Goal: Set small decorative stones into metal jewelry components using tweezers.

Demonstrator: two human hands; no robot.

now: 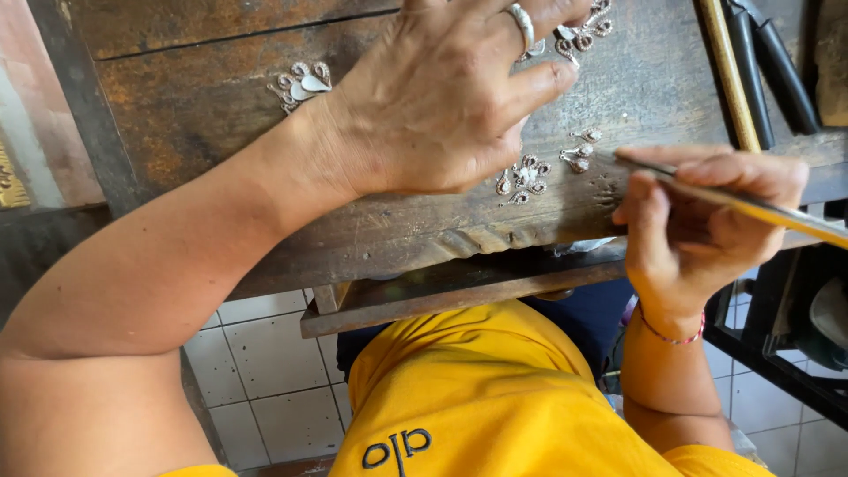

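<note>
Near the worn wooden worktop's (203,97) front edge, the right hand (698,221) grips a slim yellow-handled tool (751,208) pointing left at small silver filigree ornaments (523,179), which the left hand (442,97), fingers loosely spread, presses down beside.

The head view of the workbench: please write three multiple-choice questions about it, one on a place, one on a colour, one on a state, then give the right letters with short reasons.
1. Where does the silver filigree piece lie that is farthest from the right hand?
A. left of the left hand's wrist
B. on the tiled floor
C. on the yellow shirt

2. What colour is the thread bracelet on the right wrist?
A. green
B. red
C. blue

3. What is the right hand doing?
A. lying flat and empty
B. gripping a thin tool
C. holding a cup

Answers: 1 A, it rests on the wooden bench beside the left hand. 2 B, it shows red. 3 B, the fingers close round the tool.
</note>
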